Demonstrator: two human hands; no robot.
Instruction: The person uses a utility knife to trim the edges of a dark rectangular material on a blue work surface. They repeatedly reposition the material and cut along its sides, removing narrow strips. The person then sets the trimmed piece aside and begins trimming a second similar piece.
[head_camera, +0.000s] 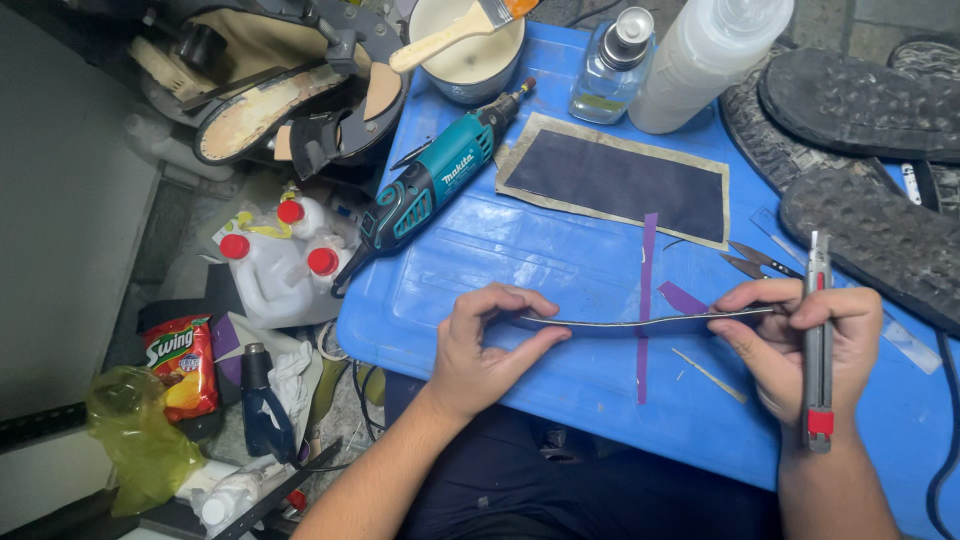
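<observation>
The person is stretching a long, thin dark strip (640, 322) between both hands just above the blue tabletop (560, 385), and it looks like the inspecting or measuring stage before a cut. The left hand (482, 345) is pinching the strip's near end, fingers (515, 297) closed on it with the thumb pressing from below. The right hand (800, 340) is gripping the far end, fingers clamped on the strip and on a red-and-grey utility knife (818, 340) at once, the knife lying lengthwise across the palm. Any cutting, by my reading, is calling for the strip to be laid flat and the knife turned blade-down first. Under the strip a purple tape strip (645, 300) is crossing the tabletop; just beyond the strip a dark rectangular patch with a pale border (615, 180) is lying, and a teal rotary tool (435, 180) is sitting beyond the strip's left end. Small scissors (755, 262) are resting close to the strip's right end, crowding that side. Black shoe soles (870, 235) are spreading beyond the right hand.
</observation>
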